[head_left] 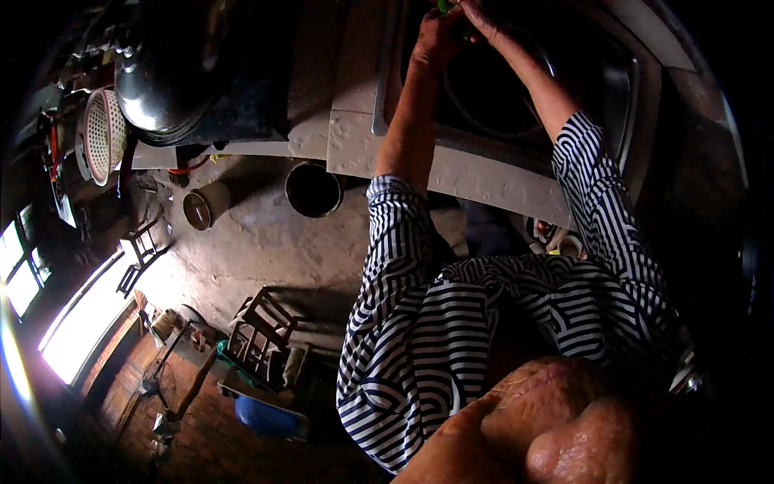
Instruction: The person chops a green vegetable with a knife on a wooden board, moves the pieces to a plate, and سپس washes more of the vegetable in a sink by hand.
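Note:
At the top edge of the head view, my left hand (438, 31) and my right hand (477, 18) meet over a metal sink (635, 101). A bit of something green (444, 6) shows between them, and the frame cuts off the rest. My left fingers are curled in around it. The right hand lies against the left, with its fingers mostly out of frame. Below them the sink is very dark; a curved rim (459, 109) of some round vessel shows faintly inside it.
Pale tiled counter (355, 141) edges the sink. To the left are a shiny metal pot or lid (149, 101) and a colander (105, 137). A dark bucket (313, 191), a lighter bucket (198, 209), a wooden stool (262, 319) and a blue tub (262, 417) stand on the floor.

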